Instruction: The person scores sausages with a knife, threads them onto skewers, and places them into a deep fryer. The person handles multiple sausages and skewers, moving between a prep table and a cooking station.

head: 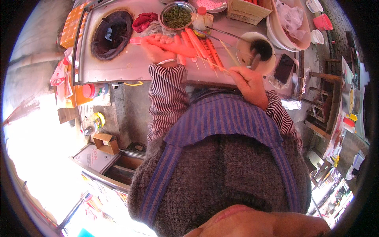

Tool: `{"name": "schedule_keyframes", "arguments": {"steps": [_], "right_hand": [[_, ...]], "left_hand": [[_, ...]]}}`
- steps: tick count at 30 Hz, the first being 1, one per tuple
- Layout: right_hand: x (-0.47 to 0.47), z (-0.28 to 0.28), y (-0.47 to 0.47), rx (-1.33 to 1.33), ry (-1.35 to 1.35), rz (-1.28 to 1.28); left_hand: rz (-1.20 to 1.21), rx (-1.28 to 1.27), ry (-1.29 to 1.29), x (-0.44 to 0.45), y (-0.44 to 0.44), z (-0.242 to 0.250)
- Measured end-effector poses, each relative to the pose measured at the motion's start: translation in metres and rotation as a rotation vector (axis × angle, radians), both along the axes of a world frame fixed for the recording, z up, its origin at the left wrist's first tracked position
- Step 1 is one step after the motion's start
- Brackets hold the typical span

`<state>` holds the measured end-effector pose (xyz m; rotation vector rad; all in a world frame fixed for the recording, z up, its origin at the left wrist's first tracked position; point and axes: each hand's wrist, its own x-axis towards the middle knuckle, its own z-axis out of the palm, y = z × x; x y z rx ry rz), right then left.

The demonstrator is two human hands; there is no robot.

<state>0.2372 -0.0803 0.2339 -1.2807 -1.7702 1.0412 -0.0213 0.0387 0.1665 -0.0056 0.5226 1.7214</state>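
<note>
My left hand [158, 51] is closed around a long reddish-pink sausage [180, 49], which lies across it and points to the right. From the sausage's right end runs a thin wooden skewer [211, 63] towards my right hand [250, 84]. The fingers of that hand pinch skewers, one of them a paler skewer [229, 51] slanting up and left. Between my hands, several skewered sausages [195, 41] rest side by side on the metal counter [139, 71]. Those nearer the right, the scored sausages [211, 50], show dark cuts along their length.
A burner [111, 35] is set into the counter at left. Behind stand a bowl of chopped greens [177, 17], a red-capped bottle [202, 19] and a cardboard box [250, 11]. At right are a pot with dark liquid [260, 49], a phone [283, 68] and plastic tubs [306, 38].
</note>
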Motion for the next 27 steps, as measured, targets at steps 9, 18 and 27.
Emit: {"name": "schedule_keyframes", "arguments": {"steps": [9,18,27], "right_hand": [[-0.013,-0.003,0.005,0.018,-0.021,-0.057],[-0.020,-0.020,0.008,-0.051,-0.042,-0.136],[-0.006,-0.020,-0.004,-0.151,-0.095,0.062]], "left_hand": [[-0.039,-0.062,0.024,0.048,-0.015,0.019],[-0.190,-0.061,-0.043,0.072,-0.026,-0.006],[-0.050,-0.176,0.060,0.057,-0.033,-0.002]]}}
